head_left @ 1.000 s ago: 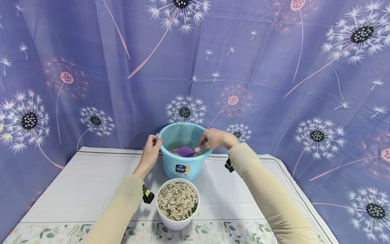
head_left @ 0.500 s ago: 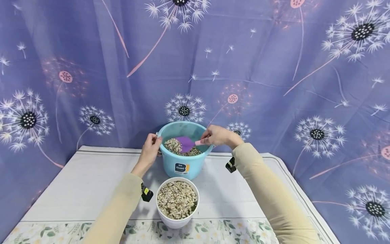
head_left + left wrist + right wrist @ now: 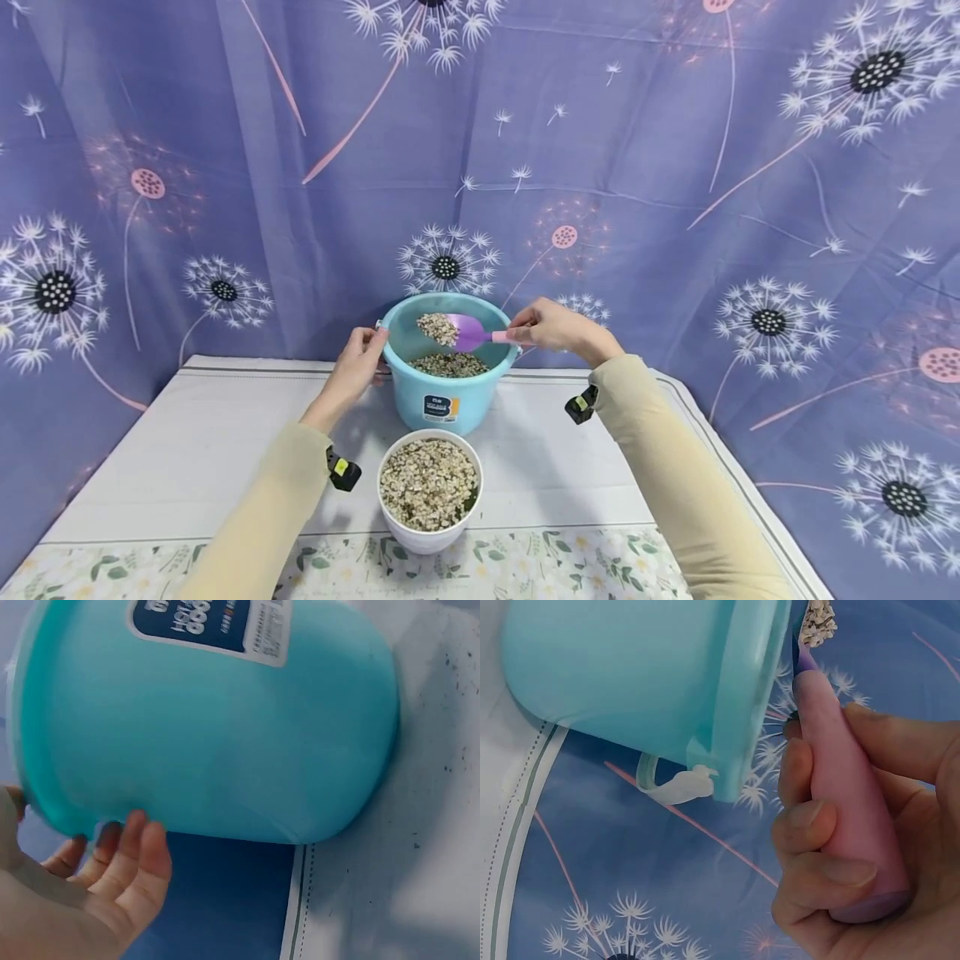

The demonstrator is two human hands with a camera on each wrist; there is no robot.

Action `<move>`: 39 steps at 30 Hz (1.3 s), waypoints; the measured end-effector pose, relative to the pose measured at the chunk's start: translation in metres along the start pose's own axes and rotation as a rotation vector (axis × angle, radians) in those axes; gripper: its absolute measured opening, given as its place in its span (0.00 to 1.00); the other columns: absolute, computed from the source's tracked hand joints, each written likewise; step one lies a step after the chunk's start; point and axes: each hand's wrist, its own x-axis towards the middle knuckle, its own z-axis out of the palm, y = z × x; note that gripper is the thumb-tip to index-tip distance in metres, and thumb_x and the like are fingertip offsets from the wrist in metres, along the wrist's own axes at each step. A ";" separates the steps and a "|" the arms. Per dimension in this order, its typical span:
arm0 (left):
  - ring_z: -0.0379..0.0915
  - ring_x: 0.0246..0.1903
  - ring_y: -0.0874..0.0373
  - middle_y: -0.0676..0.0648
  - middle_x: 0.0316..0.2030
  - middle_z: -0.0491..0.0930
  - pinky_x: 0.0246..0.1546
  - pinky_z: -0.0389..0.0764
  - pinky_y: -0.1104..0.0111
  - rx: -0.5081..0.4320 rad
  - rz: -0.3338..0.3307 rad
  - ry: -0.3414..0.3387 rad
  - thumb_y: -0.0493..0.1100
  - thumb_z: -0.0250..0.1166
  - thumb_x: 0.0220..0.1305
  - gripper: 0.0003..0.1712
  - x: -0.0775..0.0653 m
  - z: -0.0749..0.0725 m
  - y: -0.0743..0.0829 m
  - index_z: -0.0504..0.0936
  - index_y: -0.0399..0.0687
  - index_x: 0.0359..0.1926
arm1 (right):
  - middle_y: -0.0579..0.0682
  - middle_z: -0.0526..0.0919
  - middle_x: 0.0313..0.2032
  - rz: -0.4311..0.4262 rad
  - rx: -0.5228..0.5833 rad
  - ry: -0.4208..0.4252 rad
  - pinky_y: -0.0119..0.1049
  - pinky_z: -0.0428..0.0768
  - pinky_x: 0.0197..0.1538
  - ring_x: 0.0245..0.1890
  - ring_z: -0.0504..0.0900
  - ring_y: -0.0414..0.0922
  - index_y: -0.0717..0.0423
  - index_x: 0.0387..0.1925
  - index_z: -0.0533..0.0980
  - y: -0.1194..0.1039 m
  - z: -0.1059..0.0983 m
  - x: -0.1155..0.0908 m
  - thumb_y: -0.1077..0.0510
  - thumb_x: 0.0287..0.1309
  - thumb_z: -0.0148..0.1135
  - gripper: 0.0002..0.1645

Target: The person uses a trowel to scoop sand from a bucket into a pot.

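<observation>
My left hand (image 3: 351, 367) grips the left rim of a light blue bucket (image 3: 411, 398), thumb at the rim and fingers against the outside, as the left wrist view also shows. In my right hand (image 3: 557, 325) is a small trowel with a purple blade (image 3: 470, 332) and a pink handle (image 3: 847, 787). Its fingers curl round that handle. The blade, level with the bucket's opening, carries a heap of pale grit (image 3: 437, 329). More grit (image 3: 450, 365) lies low inside the bucket. In front stands a white pot (image 3: 426, 540), filled nearly to its rim with pale grit (image 3: 429, 483).
A white tablecloth (image 3: 240, 458) with a floral front band (image 3: 555, 558) covers the table. Behind and at both sides hangs a purple dandelion-print curtain (image 3: 337, 225). The bucket has a white handle piece (image 3: 679, 784) by its rim. Dark specks dot the cloth near the bucket.
The trowel has risen out of the grit in the bucket, now loaded, and my right hand has lifted with it. My left hand stays on the bucket's rim. The view has shifted slightly.
</observation>
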 end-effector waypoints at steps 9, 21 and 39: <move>0.74 0.48 0.40 0.35 0.49 0.70 0.39 0.82 0.58 -0.020 0.103 -0.062 0.58 0.43 0.77 0.31 -0.047 -0.015 -0.003 0.59 0.35 0.64 | 0.45 0.76 0.21 -0.048 -0.026 0.052 0.36 0.73 0.33 0.20 0.63 0.40 0.55 0.45 0.85 -0.002 0.001 -0.031 0.45 0.65 0.62 0.20; 0.58 0.65 0.34 0.32 0.67 0.59 0.56 0.71 0.45 0.073 0.326 -0.556 0.48 0.69 0.62 0.49 -0.105 -0.022 -0.008 0.50 0.43 0.74 | 0.45 0.80 0.25 -0.188 -0.100 0.068 0.33 0.70 0.24 0.18 0.66 0.39 0.56 0.43 0.85 -0.001 0.025 -0.079 0.59 0.66 0.59 0.11; 0.42 0.70 0.33 0.30 0.73 0.41 0.65 0.51 0.37 0.051 0.237 -0.745 0.66 0.76 0.44 0.73 -0.115 -0.004 -0.030 0.36 0.50 0.77 | 0.35 0.78 0.22 -0.230 -0.113 0.065 0.32 0.74 0.26 0.18 0.68 0.34 0.47 0.37 0.86 0.014 0.094 -0.108 0.51 0.66 0.61 0.09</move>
